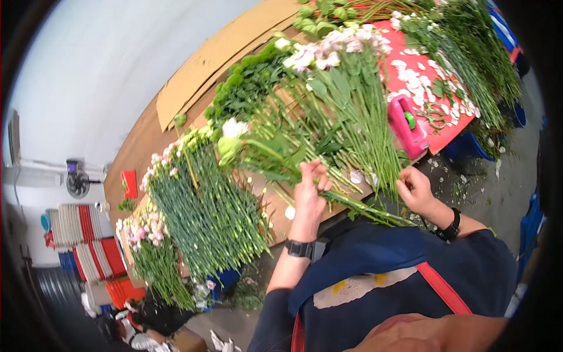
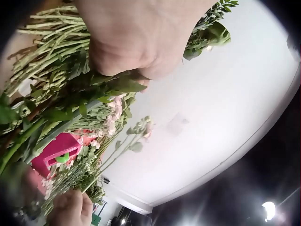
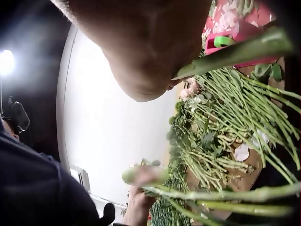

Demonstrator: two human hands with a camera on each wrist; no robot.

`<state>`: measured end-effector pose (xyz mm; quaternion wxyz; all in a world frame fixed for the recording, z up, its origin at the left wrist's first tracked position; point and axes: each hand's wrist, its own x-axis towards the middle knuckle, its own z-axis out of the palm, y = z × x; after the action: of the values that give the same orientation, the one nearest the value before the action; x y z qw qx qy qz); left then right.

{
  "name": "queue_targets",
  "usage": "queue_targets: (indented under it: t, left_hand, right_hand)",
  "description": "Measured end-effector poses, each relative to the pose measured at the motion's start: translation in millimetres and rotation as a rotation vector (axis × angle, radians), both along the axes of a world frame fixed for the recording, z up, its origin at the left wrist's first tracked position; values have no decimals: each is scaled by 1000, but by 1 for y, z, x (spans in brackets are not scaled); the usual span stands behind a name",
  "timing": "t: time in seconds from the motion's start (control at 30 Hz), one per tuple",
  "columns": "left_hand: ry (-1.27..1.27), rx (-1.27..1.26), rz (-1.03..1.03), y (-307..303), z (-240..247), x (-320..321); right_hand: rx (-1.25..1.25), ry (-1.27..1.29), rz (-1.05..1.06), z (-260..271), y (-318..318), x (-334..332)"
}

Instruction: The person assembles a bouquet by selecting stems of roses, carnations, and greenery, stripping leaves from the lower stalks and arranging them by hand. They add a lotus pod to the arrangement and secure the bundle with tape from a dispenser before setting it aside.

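Observation:
The left hand (image 1: 311, 186) grips a loose bunch of green stems (image 1: 363, 206), with leaves and a pale green bloom (image 1: 229, 148) at the upper end. In the left wrist view, leafy stems pass under this hand (image 2: 136, 42). To its right, the right hand (image 1: 414, 189) has curled fingers. It pinches a thin stem carrying small pink blooms (image 2: 141, 129), as the left wrist view shows. A thick-looking green stem (image 3: 235, 54) runs from the right hand (image 3: 146, 56) in the right wrist view, its fingertips mostly hidden.
Rows of pink flowers (image 1: 202, 205) and long cut stems (image 1: 366, 117) cover much of the table. A pink tool with a green part (image 1: 404, 126) lies beside green-handled scissors (image 1: 433, 116) on a red sheet (image 1: 448, 138) scattered with petals. Blue buckets (image 1: 469, 146) stand below the edge.

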<state>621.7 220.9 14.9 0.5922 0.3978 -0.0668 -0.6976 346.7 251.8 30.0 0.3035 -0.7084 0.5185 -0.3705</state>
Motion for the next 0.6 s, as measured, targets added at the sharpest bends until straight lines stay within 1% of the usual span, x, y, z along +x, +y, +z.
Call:
queue_targets:
  t: [0.03,0.07,0.1,0.17,0.2,0.33,0.5,0.6]
  left_hand:
    - [16,-5,-7,-4,0,0]
    - [53,-90,-28,-6,-4,1]
    - [54,-106,-30,-8,-2,3]
    - [133,-112,39,-5,-6,11]
    - [112,-134,28,-3,-6,17]
    - [17,-173,-9,11,-12,45]
    - [-7,-154,9,37,-16,84]
    - [-20,-205,32,56,-15,107]
  right_hand:
    - [-13,-11,59,-3,4,6]
    - [34,0,152,-1,7,10]
    - [6,7,224,-5,9,16]
    - [-64,22,359,-14,13,25]
    - [-27,67,436,-18,15,29]
    - [-83,198,554,-27,13,53]
    - [27,287,652,-21,20,94]
    - [80,339,721,-22,26,121]
